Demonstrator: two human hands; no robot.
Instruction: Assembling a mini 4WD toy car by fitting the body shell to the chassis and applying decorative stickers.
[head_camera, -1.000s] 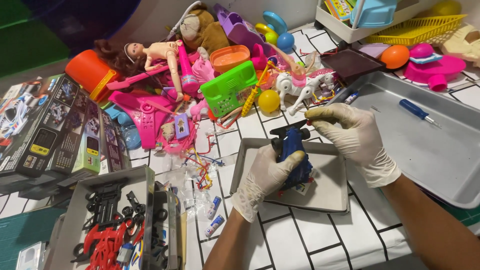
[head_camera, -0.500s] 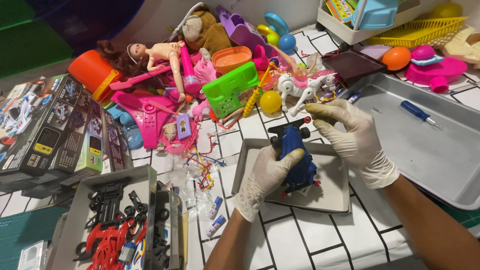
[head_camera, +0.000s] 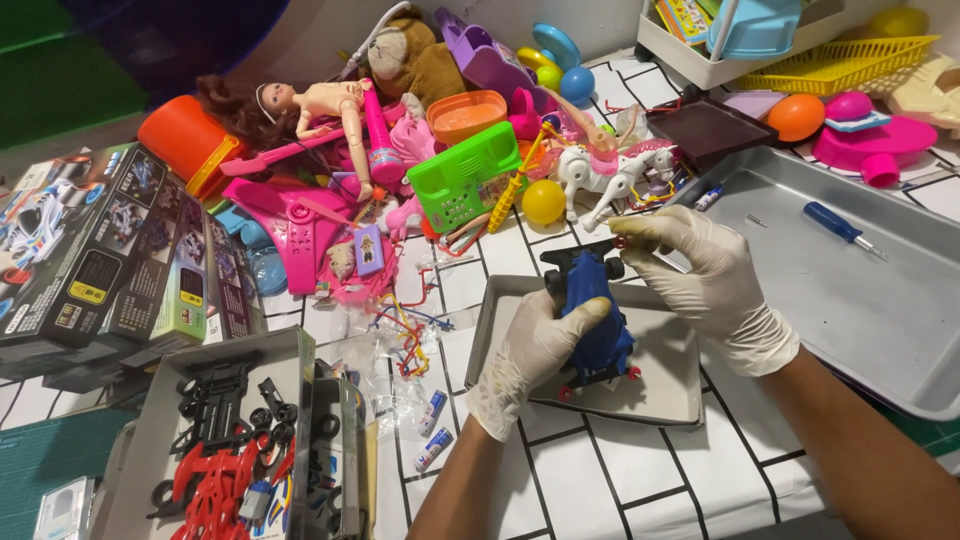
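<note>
white tiled tabletop (head_camera: 600, 480) lay cluttered with toys. over a small grey tray (head_camera: 660, 395), the gloved left hand (head_camera: 530, 355) gripped a blue toy car (head_camera: 592, 315); the gloved right hand (head_camera: 700, 275) pinched its far end.

1. The left hand (head_camera: 530, 350) wore a thin, cream-white disposable glove that fitted closely over the fingers.
2. Its cuff ended at the wrist in a loose, slightly rumpled edge.
3. The right hand (head_camera: 700, 275) wore a matching glove of the same pale, faintly glossy material.
4. That glove wrinkled across the back of the hand and bunched at the wrist.
5. Beyond both cuffs the forearms were bare, with no sleeves, watch or bands in view.
</note>
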